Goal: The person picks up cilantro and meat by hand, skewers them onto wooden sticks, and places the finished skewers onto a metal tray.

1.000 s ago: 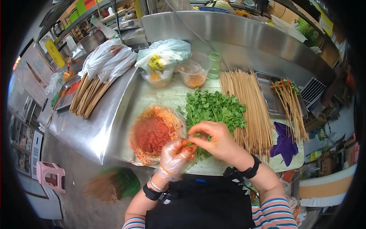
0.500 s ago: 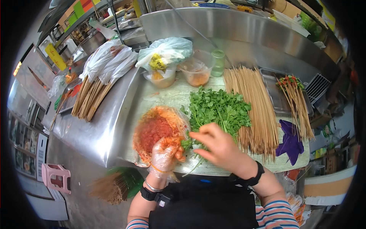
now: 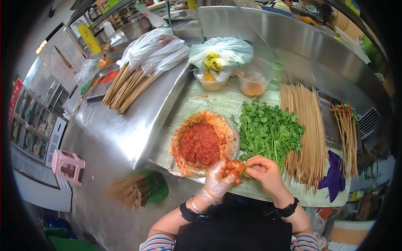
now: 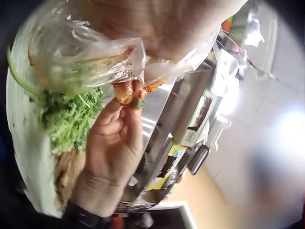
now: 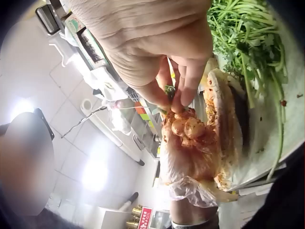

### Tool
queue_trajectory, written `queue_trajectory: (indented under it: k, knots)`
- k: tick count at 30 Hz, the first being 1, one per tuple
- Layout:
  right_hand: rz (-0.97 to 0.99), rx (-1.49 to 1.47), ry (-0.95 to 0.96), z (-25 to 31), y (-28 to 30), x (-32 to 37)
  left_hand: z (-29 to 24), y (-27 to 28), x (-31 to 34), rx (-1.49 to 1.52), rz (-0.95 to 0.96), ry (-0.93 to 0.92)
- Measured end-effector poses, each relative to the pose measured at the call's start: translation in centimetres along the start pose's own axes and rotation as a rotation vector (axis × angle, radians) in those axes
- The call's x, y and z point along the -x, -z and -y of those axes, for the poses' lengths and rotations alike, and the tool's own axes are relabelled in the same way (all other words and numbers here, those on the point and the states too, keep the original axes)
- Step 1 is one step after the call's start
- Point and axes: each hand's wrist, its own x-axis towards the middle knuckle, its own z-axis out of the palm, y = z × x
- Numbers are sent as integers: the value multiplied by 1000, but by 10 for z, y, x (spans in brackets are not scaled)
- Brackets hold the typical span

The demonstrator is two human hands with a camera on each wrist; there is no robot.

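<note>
My left hand (image 3: 221, 178), in a clear plastic glove with red-stained fingers, is at the near right edge of a plastic-lined bowl (image 3: 229, 136). Red minced meat (image 3: 199, 144) fills the bowl. Bare and close beside it, my right hand (image 3: 270, 178) pinches a small coriander sprig (image 5: 170, 90) between thumb and fingers. The gloved fingertips (image 5: 193, 128) are curled at the same sprig, with red paste on them, and hide most of it. A heap of fresh coriander (image 3: 270, 129) lies just beyond the right hand.
Bamboo skewers (image 3: 302, 129) lie right of the coriander, then a metal tray (image 3: 328, 113) with finished skewers (image 3: 346, 138) and a purple cloth (image 3: 333, 175). Plastic tubs (image 3: 253, 81) and a green bottle (image 3: 276, 75) stand behind. Bagged skewers (image 3: 134, 85) occupy the left counter.
Half a second ago the hands were apart, the gloved one over the bowl's edge with coriander. Now they meet right of the bowl, fingertips together. The head view has swung left.
</note>
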Motion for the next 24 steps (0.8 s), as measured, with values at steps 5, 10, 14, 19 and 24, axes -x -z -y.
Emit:
queue_trajectory:
  k: [5, 10, 14, 19, 24]
  knots:
    - [-15, 8, -123, -3, 16, 10, -22, 14, 2, -442, 186, -152]
    - [-102, 167, -85, -22, 42, 21, -60, 82, -20, -978, -45, -399]
    - [-131, 199, -35, -40, 50, 25, -88, 126, -51, -1344, -139, -433]
    - [-118, 207, -27, -44, 54, 26, -80, 130, -55, -1565, 52, -279]
    - [-88, 213, -40, -41, 54, 25, -87, 122, -57, -1580, 272, -366]
